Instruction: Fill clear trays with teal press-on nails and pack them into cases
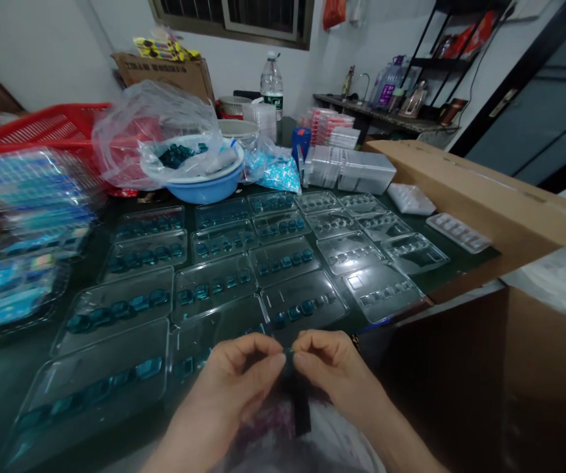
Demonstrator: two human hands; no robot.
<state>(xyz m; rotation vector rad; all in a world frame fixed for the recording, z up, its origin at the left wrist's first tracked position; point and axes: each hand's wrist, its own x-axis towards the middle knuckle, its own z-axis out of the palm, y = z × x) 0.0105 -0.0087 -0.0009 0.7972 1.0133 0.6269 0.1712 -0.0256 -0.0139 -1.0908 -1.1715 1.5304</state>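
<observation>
My left hand (238, 376) and my right hand (335, 365) meet at the table's near edge, each with thumb and forefinger pinched. Between the fingertips is a small dark teal piece (287, 352), mostly covered by the fingers, so its kind is unclear. Just beyond the hands lies a clear plastic tray (307, 282) with teal blocks in some of its hollows and others bare. Another clear tray (217, 322) is partly hidden behind my left hand. More trays with rows of teal blocks (118, 309) spread to the left. To the right, clear trays (384, 279) show only bare hollows.
A blue basin (204, 190) with teal pieces and a plastic bag stands at the back, beside a red basket (61, 121). Stacked blister packs (31, 190) are on the left. A bag of blue bits (280, 172) lies behind the trays. An open cardboard box (460, 368) borders the right.
</observation>
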